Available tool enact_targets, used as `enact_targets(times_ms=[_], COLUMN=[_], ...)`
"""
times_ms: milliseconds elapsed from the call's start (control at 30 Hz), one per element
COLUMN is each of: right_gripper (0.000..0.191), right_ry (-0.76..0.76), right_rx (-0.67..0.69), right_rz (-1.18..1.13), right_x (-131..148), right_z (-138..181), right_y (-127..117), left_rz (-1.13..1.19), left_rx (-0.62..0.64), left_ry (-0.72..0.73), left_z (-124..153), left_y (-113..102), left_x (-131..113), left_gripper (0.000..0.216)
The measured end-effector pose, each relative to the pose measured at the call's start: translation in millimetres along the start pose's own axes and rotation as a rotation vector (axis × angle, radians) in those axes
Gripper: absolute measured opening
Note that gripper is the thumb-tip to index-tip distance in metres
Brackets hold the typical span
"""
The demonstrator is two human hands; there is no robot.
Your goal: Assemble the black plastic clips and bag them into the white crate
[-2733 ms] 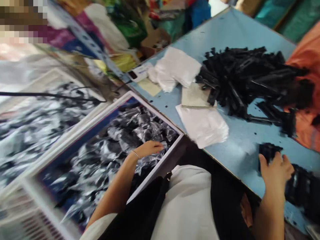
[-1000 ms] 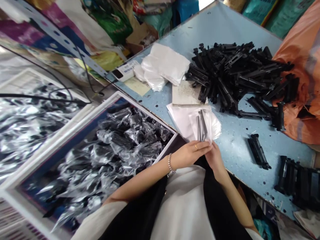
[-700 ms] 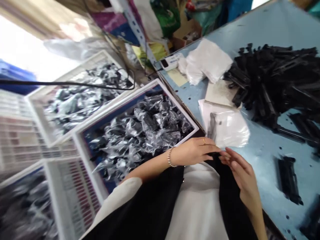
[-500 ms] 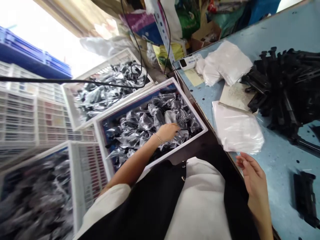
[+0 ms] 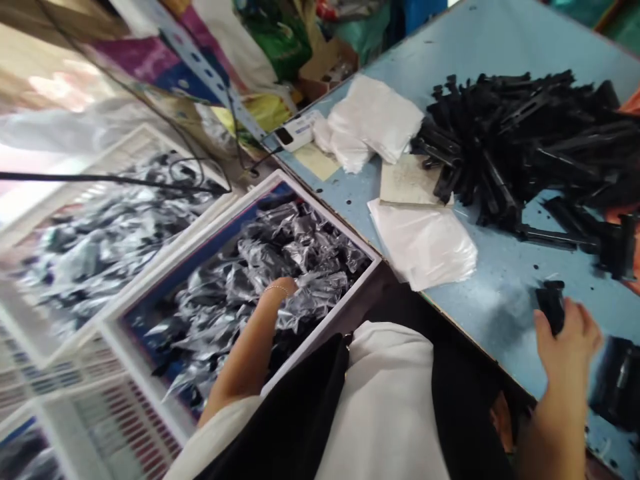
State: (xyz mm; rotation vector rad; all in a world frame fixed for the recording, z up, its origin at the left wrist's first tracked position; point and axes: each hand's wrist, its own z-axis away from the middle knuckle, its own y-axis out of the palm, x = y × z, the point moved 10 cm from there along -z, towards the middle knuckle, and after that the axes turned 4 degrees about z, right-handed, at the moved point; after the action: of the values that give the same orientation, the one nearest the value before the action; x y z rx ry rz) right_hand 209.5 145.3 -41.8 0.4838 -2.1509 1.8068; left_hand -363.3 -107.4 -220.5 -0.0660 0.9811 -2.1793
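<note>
One blue table (image 5: 480,40) fills the right side. On it lies one big heap of black parts (image 5: 520,140) — far too many to count — with a few strays at its near edge. Left of the table stand crates: the nearest crate (image 5: 330,327), white-rimmed, is full of bagged parts (image 5: 280,267), again past counting; a second crate (image 5: 120,143) lies beyond it, and the corners of two more show at the lower left, blurred.

On the table near its edge sit two stacks of clear bags: one flat stack (image 5: 425,243) close to the person, one rumpled stack (image 5: 375,120) farther off. Between them lies one grey card (image 5: 407,180). One small white device (image 5: 297,130) rests by the far stack.

The left hand (image 5: 283,287) is down among the bagged parts in the near crate; its fingers are buried, so I cannot tell whether they are closed. The right hand (image 5: 567,337) rests on the table, fingers curled about one black part (image 5: 550,303) — blurred, the grip looks closed on it.
</note>
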Motion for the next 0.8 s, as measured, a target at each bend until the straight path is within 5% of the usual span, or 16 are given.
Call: enact_targets(times_ms=[67, 167, 267, 367, 500, 600, 800], right_gripper=[0.074, 0.072, 0.070, 0.062, 0.051, 0.052, 0.085], right_ry=[0.006, -0.001, -0.009, -0.050, -0.135, -0.039, -0.073], right_rx=[0.008, 0.100, 0.153, 0.251, 0.216, 0.160, 0.216], right_rz=[0.262, 0.434, 0.491, 0.527, 0.577, 0.556, 0.410], right_x=[-37.6, -65.9, -62.9, -49.8, -26.3, -19.6, -19.5], right_z=[-8.9, -11.2, -11.2, -12.2, -9.8, -0.6, 26.6], right_y=[-7.9, 3.1, 14.5, 19.5, 4.8, -0.2, 13.2], left_rz=[0.052, 0.310, 0.296, 0.080, 0.160, 0.372, 0.653], left_rx=[0.010, -0.116, -0.485, -0.622, -0.592, -0.505, -0.315], left_ry=[0.070, 0.416, 0.745, 0.821, 0.879, 0.880, 0.821], left_z=[-3.0, 13.9, 47.8, 56.5, 47.4, 39.1, 30.0], left_y=[-15.0, -41.7, -66.7, -54.9, -51.0, -60.0, -64.3], left_x=[-36.8, -146.7, -259.6, -325.6, -332.2, -317.8, -312.6], left_gripper=[0.031, 0.035, 0.022, 0.014, 0.019, 0.015, 0.015])
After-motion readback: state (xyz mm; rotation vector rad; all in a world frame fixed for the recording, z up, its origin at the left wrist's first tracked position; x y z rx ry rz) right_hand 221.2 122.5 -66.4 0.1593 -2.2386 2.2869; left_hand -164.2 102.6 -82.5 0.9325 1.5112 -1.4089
